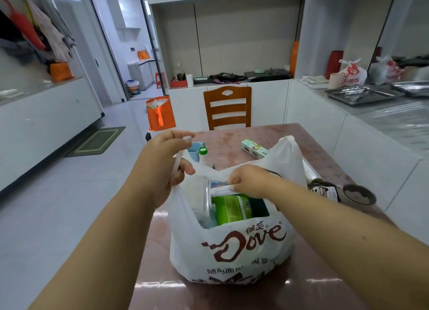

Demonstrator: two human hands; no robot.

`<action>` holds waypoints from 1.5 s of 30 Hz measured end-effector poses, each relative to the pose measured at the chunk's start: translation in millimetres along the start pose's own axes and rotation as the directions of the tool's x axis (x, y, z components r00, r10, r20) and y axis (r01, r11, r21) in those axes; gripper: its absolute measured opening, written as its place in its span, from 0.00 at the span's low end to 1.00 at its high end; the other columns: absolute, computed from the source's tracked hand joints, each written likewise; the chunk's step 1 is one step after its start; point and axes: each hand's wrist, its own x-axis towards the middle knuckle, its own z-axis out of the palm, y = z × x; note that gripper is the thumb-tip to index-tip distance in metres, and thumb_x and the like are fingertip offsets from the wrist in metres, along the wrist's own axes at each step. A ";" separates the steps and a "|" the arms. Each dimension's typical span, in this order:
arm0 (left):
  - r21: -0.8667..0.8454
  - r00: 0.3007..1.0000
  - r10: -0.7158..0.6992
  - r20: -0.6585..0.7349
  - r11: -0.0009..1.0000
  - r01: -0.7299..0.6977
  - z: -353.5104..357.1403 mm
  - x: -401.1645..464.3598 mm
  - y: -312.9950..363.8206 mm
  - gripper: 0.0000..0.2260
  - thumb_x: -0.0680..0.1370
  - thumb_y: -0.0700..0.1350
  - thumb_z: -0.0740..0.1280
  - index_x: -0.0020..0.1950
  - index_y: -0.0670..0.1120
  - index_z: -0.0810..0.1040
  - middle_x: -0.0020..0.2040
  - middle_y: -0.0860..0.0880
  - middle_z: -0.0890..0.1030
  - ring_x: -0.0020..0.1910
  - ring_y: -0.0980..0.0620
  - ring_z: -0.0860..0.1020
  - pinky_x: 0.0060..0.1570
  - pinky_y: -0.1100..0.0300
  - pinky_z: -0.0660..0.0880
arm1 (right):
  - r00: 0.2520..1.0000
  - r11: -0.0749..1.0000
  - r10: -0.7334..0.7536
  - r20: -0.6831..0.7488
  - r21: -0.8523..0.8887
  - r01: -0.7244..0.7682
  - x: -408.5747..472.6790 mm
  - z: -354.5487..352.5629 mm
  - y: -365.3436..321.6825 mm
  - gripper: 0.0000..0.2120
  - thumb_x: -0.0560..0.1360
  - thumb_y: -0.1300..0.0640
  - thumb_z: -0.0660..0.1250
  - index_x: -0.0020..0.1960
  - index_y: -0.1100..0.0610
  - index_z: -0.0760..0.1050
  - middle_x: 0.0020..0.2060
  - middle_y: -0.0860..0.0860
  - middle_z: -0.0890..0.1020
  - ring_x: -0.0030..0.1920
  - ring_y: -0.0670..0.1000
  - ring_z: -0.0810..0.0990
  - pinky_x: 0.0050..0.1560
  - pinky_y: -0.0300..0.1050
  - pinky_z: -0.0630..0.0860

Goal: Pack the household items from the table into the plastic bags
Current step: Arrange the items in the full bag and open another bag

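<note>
A white plastic bag [232, 247] printed with "Dove" stands on the reddish table [308, 293], near its front. A green packet [232, 208] and a clear container [206, 198] show inside its open mouth. My left hand [162, 168] grips the bag's left handle and holds it up. My right hand [248, 182] pinches the far rim of the bag above the green packet. Behind the bag stand a white bottle with a green cap [204, 157] and a blue cup [194, 149]. A small green box [254, 149] lies farther back.
A dark jar with a panda label [325, 191] and a round tin [358, 194] lie right of the bag. A wooden chair [227, 107] stands at the table's far end, an orange bag [160, 113] on the floor to its left. White counters line both sides.
</note>
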 end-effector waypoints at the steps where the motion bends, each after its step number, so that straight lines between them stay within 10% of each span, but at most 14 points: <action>1: -0.005 1.000 -0.002 -0.010 1.000 0.002 -1.1 1.2 -0.2 0.08 0.80 0.42 0.60 0.51 0.47 0.79 0.54 0.44 0.80 0.22 0.53 0.73 0.23 0.65 0.65 | 0.995 0.997 -0.062 -0.078 -0.045 0.058 -1.0 6.7 -4.4 0.14 0.77 0.52 0.65 0.61 0.53 0.78 0.57 0.53 0.81 0.52 0.51 0.77 0.55 0.48 0.73; 5: -0.020 1.000 0.024 -0.015 1.000 -0.024 -5.5 7.1 -3.7 0.10 0.80 0.44 0.59 0.56 0.45 0.78 0.55 0.43 0.80 0.22 0.53 0.73 0.18 0.68 0.63 | 0.948 0.930 -0.318 -0.030 0.185 0.318 -5.5 31.2 -28.0 0.25 0.80 0.45 0.57 0.76 0.45 0.59 0.75 0.49 0.63 0.73 0.51 0.62 0.73 0.51 0.57; 11: -0.031 0.996 0.081 0.029 0.996 -0.080 -4.6 16.0 -7.4 0.13 0.82 0.49 0.54 0.56 0.46 0.76 0.58 0.43 0.80 0.21 0.54 0.73 0.18 0.68 0.63 | 0.902 0.926 -0.341 0.264 -0.072 0.371 16.6 70.1 -30.6 0.27 0.82 0.45 0.43 0.78 0.44 0.36 0.79 0.49 0.42 0.78 0.54 0.40 0.75 0.56 0.38; 18: 0.128 1.000 -0.016 -0.013 0.992 0.018 -14.9 34.1 3.7 0.13 0.82 0.48 0.57 0.58 0.43 0.75 0.48 0.38 0.83 0.28 0.41 0.78 0.37 0.51 0.78 | 0.930 0.972 -0.225 0.292 0.136 0.192 7.7 4.2 -32.8 0.32 0.78 0.34 0.43 0.75 0.49 0.62 0.73 0.51 0.68 0.71 0.54 0.66 0.72 0.53 0.61; 21: 0.237 0.994 0.037 -0.102 0.972 -0.012 -28.5 57.8 3.4 0.15 0.81 0.54 0.56 0.50 0.46 0.77 0.29 0.40 0.82 0.25 0.42 0.78 0.31 0.53 0.76 | 0.940 0.935 -0.319 0.122 0.204 0.291 0.6 -44.0 -21.4 0.19 0.83 0.49 0.51 0.68 0.54 0.71 0.61 0.52 0.79 0.61 0.51 0.77 0.65 0.50 0.72; 23: 0.309 0.990 0.057 -0.130 0.951 -0.014 -30.7 81.2 4.6 0.18 0.81 0.55 0.54 0.47 0.46 0.78 0.21 0.45 0.77 0.20 0.49 0.72 0.25 0.58 0.68 | 0.946 0.884 -0.321 -0.049 0.344 0.318 1.0 -76.9 -12.2 0.25 0.79 0.40 0.49 0.58 0.54 0.78 0.51 0.49 0.83 0.53 0.48 0.81 0.60 0.47 0.75; 29: 0.375 0.997 -0.041 -0.061 0.925 0.061 1.5 151.0 6.7 0.22 0.82 0.57 0.53 0.46 0.44 0.79 0.25 0.46 0.70 0.24 0.50 0.64 0.28 0.61 0.61 | 0.922 0.787 -0.117 -0.369 0.532 0.313 43.0 -144.3 33.6 0.28 0.82 0.43 0.46 0.49 0.59 0.80 0.42 0.56 0.85 0.43 0.54 0.85 0.48 0.44 0.81; 40: 0.672 0.978 -0.198 0.067 0.733 0.103 16.6 257.8 -57.4 0.10 0.80 0.50 0.61 0.54 0.45 0.75 0.44 0.44 0.79 0.37 0.49 0.77 0.42 0.54 0.79 | 0.991 0.715 0.130 -0.026 0.695 -0.076 158.1 -98.0 130.6 0.28 0.80 0.41 0.53 0.53 0.64 0.79 0.42 0.62 0.84 0.42 0.59 0.83 0.46 0.50 0.78; 45: 0.699 0.951 -0.298 0.081 0.698 0.159 14.1 307.9 -106.4 0.21 0.82 0.56 0.52 0.69 0.46 0.68 0.49 0.43 0.78 0.46 0.46 0.79 0.44 0.54 0.78 | 0.977 0.673 0.210 0.030 0.721 -0.167 189.3 -60.0 155.5 0.26 0.80 0.41 0.56 0.50 0.63 0.80 0.40 0.62 0.85 0.40 0.60 0.83 0.47 0.51 0.77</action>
